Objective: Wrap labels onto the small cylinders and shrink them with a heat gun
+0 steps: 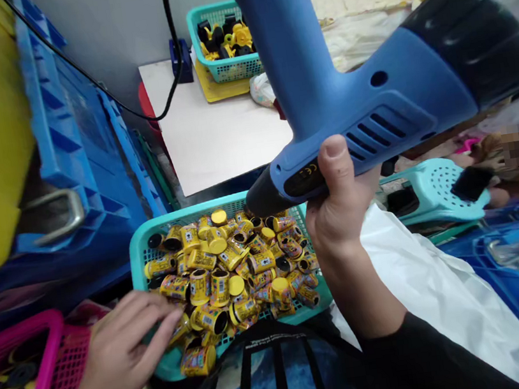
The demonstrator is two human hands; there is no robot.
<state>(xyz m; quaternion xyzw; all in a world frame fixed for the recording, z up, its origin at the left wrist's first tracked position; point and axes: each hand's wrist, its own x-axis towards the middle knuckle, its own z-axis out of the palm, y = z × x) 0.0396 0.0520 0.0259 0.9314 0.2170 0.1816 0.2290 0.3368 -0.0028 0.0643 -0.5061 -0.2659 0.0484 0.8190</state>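
My right hand (pixel 339 209) is closed round the grip of a big blue heat gun (pixel 371 95), its black nozzle aimed down at a teal basket (pixel 139 250) in front of me. The basket is full of several small yellow printed tubes (pixel 231 269) with black and yellow caps. My left hand (pixel 126 348) rests on the basket's near left corner, fingers stretched out flat over a few tubes, gripping none that I can see.
A pink basket (pixel 43 373) with dark discs sits at lower left. Blue crates (pixel 82 136) stand at left, a white board (pixel 216 130) lies behind, with another teal basket (pixel 223 38) of parts. A teal stool (pixel 432 189) and white plastic sheet (pixel 436 285) are at right.
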